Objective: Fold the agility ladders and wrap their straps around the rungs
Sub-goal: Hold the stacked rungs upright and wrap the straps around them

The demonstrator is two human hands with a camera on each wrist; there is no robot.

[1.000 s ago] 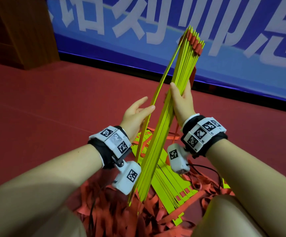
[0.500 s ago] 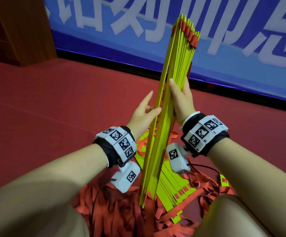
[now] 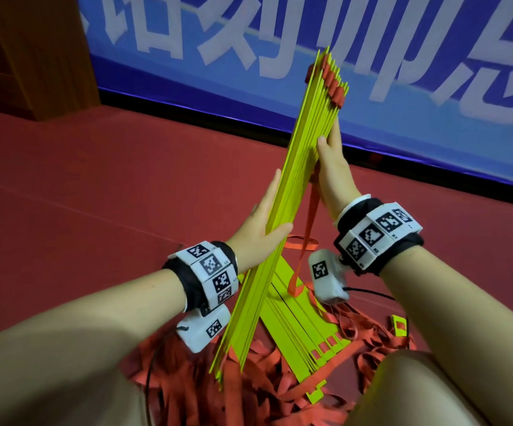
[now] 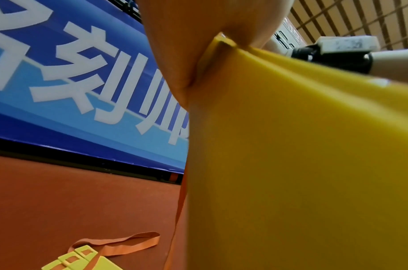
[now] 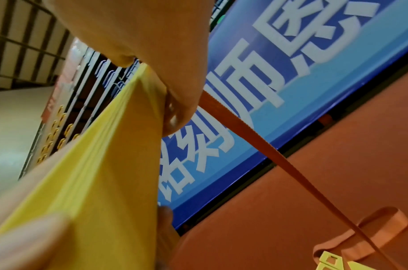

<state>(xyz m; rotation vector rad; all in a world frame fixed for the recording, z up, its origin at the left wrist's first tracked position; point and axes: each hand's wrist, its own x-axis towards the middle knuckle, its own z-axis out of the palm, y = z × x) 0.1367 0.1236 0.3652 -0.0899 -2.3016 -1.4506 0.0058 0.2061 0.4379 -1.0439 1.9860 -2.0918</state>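
Note:
A bundle of yellow ladder rungs (image 3: 298, 167) stands tilted, its top end with orange strap folds toward the banner, its lower end in the strap pile. My left hand (image 3: 261, 219) holds its left side low down, fingers straight along it and thumb across the near edges. My right hand (image 3: 335, 173) holds the right side higher up, thumb on the near edges. An orange strap (image 3: 310, 222) hangs from beside the right hand. In the left wrist view the rung (image 4: 302, 164) fills the right half. The right wrist view shows the bundle (image 5: 101, 173) and the strap (image 5: 256, 131).
More yellow rungs (image 3: 298, 327) lie fanned on the red floor (image 3: 95, 195), amid a heap of loose orange straps (image 3: 264, 392). A blue banner (image 3: 279, 56) runs along the back and a wooden cabinet (image 3: 43, 50) stands at the far left. My knee (image 3: 418, 392) is at the lower right.
The left hand has pushed the one rung that stood apart against the bundle and now holds it there. The bundle's top has swung slightly right.

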